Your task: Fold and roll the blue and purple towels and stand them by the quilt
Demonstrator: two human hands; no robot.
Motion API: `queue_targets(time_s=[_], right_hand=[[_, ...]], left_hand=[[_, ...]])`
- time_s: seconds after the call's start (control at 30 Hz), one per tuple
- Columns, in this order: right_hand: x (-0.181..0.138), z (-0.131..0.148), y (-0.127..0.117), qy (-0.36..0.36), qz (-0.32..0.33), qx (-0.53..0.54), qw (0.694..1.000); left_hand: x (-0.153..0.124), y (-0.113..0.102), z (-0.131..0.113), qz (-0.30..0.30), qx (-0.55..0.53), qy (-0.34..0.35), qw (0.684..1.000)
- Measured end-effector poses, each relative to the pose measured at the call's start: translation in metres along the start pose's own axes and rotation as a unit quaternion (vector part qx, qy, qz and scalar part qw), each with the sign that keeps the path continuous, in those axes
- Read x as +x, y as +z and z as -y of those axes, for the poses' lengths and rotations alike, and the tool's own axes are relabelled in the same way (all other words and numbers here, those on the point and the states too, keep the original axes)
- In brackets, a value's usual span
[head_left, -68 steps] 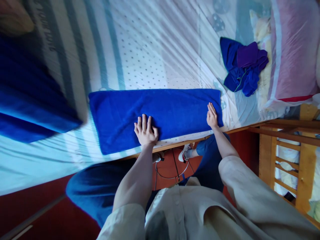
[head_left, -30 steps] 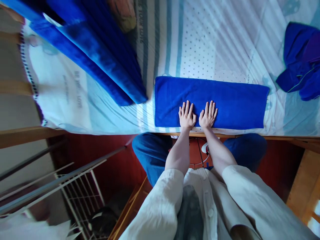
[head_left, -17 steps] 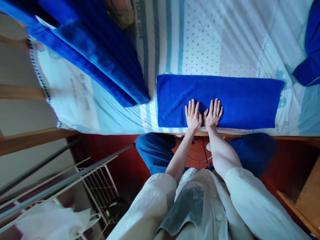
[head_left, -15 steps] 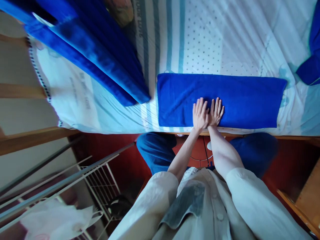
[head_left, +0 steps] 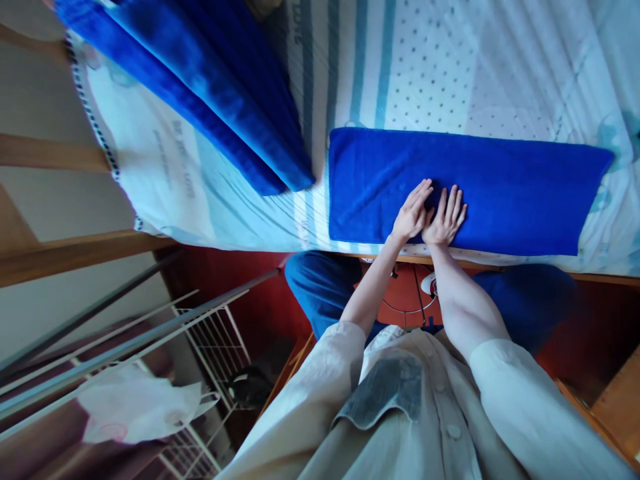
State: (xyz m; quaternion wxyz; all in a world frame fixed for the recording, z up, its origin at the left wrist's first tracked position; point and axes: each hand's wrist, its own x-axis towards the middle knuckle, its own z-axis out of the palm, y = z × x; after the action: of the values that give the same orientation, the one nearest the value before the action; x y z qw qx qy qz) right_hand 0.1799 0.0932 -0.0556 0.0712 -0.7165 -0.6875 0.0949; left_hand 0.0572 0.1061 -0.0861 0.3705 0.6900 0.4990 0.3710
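A blue towel [head_left: 520, 193], folded into a long rectangle, lies flat along the near edge of the bed. Near the middle of its front half, my right hand [head_left: 445, 219] rests flat with the fingers spread. My left hand [head_left: 413, 212] is right beside it, stretched out and turned partly onto its edge, fingers close together. The two hands touch or nearly touch at the thumbs. Neither one grips anything. Slight diagonal creases show on the towel's left part.
More folded blue cloth [head_left: 225, 100] lies at the upper left of the patterned bed sheet [head_left: 430, 80]. Below left stand a white wire rack [head_left: 215, 340] and a white plastic bag [head_left: 140, 403]. A wooden bed rail [head_left: 75, 257] runs along the left.
My left hand has rolled from palm-down to partly on its edge. My right hand stays flat on the towel. The whole view has shifted slightly.
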Motion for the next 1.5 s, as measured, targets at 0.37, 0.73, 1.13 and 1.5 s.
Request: queue_targets(time_s=[0.37, 0.73, 1.13, 1.5], right_hand=[[0.0, 0.006, -0.011, 0.002, 0.02, -0.008, 1.0], [-0.003, 0.005, -0.011, 0.013, 0.028, 0.027, 0.999], [0.005, 0.009, 0.004, 0.045, 0.027, 0.053, 0.997], [0.0, 0.008, -0.015, 0.028, 0.048, 0.057, 0.997]], left_hand=[[-0.043, -0.127, 0.036, -0.14, 0.101, -0.139, 0.975], [-0.038, -0.112, 0.005, -0.149, 0.206, -0.151, 0.955], [0.052, 0.02, -0.04, 0.076, 0.095, -0.028, 0.992], [0.042, -0.17, 0.025, -0.062, 0.215, -0.217, 0.95]])
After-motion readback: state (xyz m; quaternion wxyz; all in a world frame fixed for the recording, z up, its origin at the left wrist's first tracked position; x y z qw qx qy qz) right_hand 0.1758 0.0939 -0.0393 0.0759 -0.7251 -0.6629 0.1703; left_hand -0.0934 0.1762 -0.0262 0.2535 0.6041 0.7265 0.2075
